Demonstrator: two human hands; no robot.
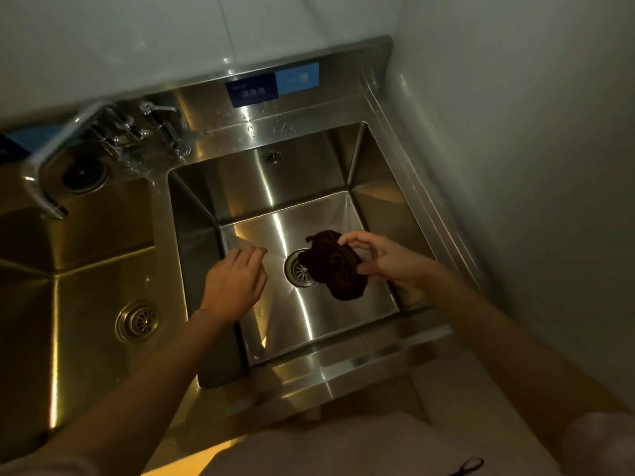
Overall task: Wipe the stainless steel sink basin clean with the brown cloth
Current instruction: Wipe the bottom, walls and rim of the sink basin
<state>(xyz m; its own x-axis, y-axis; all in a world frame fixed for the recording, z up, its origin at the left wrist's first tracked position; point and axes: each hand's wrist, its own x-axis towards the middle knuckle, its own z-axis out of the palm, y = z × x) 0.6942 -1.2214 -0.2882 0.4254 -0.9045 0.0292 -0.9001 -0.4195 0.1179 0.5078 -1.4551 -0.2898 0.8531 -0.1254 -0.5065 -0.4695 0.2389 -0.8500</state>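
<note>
The stainless steel sink basin (271, 187) fills the middle of the head view, deep and square, with a round drain (298, 269) in its floor. A dark brown cloth (335, 267) hangs bunched over the drain's right side, gripped by my right hand (381, 257) between thumb and fingers. My left hand (235, 283) hovers over the basin's left half, palm down, fingers apart, holding nothing. The cloth hides part of the drain.
A second basin (86, 255) with its own drain (137, 321) lies to the left. A swivel faucet (51, 156) and its handles (154, 109) stand at the back left. Blue labels (271, 87) sit on the backsplash. A white wall (532, 166) closes the right side.
</note>
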